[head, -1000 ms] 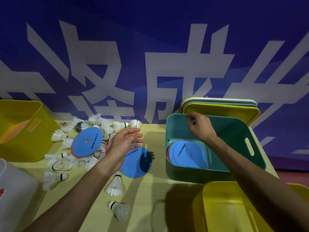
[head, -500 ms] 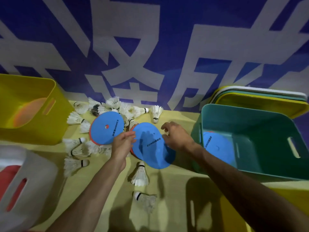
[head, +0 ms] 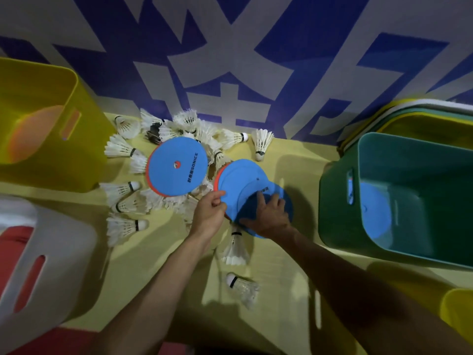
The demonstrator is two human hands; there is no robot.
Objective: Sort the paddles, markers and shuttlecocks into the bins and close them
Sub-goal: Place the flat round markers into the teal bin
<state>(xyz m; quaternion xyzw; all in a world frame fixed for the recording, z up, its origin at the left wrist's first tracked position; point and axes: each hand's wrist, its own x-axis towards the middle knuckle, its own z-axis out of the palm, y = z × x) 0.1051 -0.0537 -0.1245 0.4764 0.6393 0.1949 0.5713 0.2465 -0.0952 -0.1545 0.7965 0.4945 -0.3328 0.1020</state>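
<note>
Two arms in view, entering from the bottom edge of the head view. Both forearms bare along their whole visible length; no sleeve or cuff shows on either. Left hand (head: pixel 208 212): bare, no glove, no ring or band visible on the fingers that show; wrist bare, no watch or strap. Right hand (head: pixel 268 216): bare, no glove, fingers unadorned where visible; wrist bare as well. Right forearm lies largely in shadow, so fine surface detail cannot be made out. No clothing visible on the person anywhere.
</note>
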